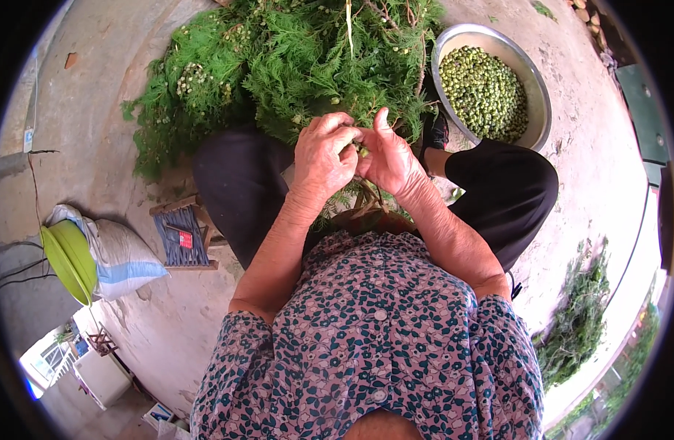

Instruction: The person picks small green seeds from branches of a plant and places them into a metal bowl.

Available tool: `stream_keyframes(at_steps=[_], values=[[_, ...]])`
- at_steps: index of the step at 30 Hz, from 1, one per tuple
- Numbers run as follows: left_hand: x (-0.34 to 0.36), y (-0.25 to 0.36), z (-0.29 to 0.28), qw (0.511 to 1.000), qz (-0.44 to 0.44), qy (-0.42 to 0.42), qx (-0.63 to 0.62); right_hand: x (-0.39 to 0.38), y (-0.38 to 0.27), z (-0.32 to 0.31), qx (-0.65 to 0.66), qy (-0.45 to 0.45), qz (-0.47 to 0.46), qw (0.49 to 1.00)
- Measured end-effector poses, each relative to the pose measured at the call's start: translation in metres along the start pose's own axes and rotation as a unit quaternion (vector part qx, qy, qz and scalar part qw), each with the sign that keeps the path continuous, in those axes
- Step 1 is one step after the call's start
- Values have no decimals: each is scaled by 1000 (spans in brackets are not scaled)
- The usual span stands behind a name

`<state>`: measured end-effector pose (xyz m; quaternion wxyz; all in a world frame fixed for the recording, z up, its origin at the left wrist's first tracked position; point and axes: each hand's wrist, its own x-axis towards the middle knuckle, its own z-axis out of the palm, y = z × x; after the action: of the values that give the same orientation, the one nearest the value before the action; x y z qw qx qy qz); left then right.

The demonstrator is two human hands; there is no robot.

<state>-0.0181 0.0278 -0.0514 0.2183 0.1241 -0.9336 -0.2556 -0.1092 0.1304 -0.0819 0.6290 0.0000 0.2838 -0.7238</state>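
Observation:
My left hand (324, 155) is closed, back upward, its thumb and forefinger pinched against the fingers of the other hand. My right hand (389, 157) is cupped and turned palm inward, thumb pointing up. A few small green cones (362, 151) show in its curled fingers, partly covered by the left hand. What the left fingertips pinch is hidden. Just beyond both hands lies a large heap of green cypress branches (300, 66) bearing clusters of pale green cones. A metal basin (543, 110) to the far right holds many loose green cones (483, 92).
My knees, in black trousers (509, 194), flank the branches. A small wooden stool (181, 236) stands at left, near a white woven sack (128, 253) and a lime-green basin (65, 260). More cut greenery (575, 330) lies on the concrete floor (571, 191) at right.

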Motion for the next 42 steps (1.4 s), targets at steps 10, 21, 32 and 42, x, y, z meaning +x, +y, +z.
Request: stream_keyframes(at_steps=[10,21,32,42], values=[[-1,0,0,999,11,10,30,-2,-2,5,5,16,33,999],[-4,-6,3,979,-72,29,-190,-4,1,10,10,28,8,1000],[-7,10,11,999,7,-6,51,2,6,2,36,-16,1,999],[-8,3,22,984,-86,78,-133,1,8,0,40,-14,8,999]])
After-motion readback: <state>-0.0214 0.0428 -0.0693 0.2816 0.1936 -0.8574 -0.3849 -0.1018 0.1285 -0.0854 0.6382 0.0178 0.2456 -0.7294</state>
